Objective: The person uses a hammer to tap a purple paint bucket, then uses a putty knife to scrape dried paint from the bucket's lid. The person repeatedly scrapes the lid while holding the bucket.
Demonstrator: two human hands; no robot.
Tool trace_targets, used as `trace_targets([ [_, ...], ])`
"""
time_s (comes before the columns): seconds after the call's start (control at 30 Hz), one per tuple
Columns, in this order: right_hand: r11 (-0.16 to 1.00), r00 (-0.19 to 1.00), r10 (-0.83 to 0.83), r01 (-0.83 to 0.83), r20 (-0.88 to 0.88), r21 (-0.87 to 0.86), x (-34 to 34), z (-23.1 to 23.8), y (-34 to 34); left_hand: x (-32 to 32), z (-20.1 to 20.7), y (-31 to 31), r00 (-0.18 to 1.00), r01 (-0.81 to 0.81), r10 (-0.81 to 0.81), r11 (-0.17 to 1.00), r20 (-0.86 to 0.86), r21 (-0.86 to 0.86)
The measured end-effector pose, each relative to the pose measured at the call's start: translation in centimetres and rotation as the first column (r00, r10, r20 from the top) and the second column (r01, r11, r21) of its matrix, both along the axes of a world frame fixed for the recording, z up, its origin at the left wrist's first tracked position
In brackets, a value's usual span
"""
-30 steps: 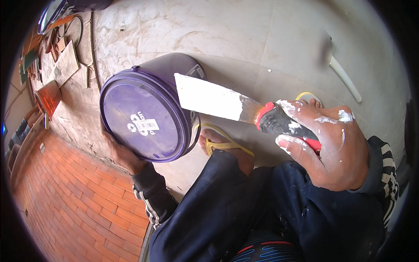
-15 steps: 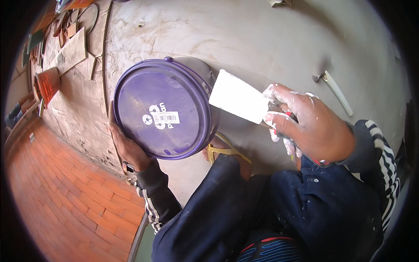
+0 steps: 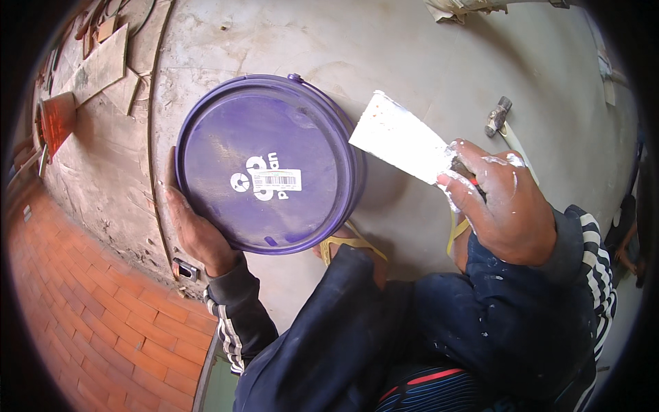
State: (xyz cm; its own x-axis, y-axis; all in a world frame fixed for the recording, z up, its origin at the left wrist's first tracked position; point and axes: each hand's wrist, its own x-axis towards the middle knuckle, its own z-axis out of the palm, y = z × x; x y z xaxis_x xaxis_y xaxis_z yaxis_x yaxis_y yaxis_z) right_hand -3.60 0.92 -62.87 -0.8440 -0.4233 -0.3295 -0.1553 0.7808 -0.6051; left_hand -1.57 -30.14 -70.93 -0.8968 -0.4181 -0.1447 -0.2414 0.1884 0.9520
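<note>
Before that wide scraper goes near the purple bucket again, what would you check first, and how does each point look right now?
1. Left hand steadies the purple bucket: ok.
2. Bucket lid seated: ok, it looks closed.
3. Right hand grips the scraper by its handle: ok.
4. Blade touching the bucket rim: cannot tell.
5. Hammer lies apart on the concrete floor: ok.
6. Sandalled foot close under the bucket: not ok.

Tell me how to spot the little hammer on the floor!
Find the grey concrete floor, then the right hand gripping a wide putty knife. Just above that hand lies the hammer: small, with a dark metal head and pale handle, unlike the white blade.
</note>
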Motion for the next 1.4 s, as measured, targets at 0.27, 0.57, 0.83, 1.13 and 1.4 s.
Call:
trace_targets([
  [0.27,0.995,0.987,-0.087,0.079,0.137,0.06,-0.6,0.5,-0.7,0.1,0.0,0.0,1.0,-0.008,0.008,0.994,0.007,-0.107],
  [0.57,0.993,0.967,-0.121,0.116,0.226,0.037,-0.4,-0.5,-0.1,0.0,0.0,0.2,0.997,-0.065,0.067,0.997,0.044,-0.047],
  [0.83,0.988,0.986,-0.103,0.086,0.132,0.13,0.4,-1.2,-0.3,0.1,0.1,0.3,0.995,-0.081,0.085,0.995,0.057,-0.063],
  [1.13,0.989,0.951,-0.094,0.055,0.296,0.136,-1.3,1.1,-0.6,-0.2,0.4,1.2,0.986,-0.112,0.131,0.98,0.104,-0.166],
  [1.4,0.99,0.904,0.092,-0.128,0.418,0.06,-4.2,0.1,0.7,-0.5,0.6,1.8,0.991,-0.099,0.109,0.987,0.076,-0.123],
])
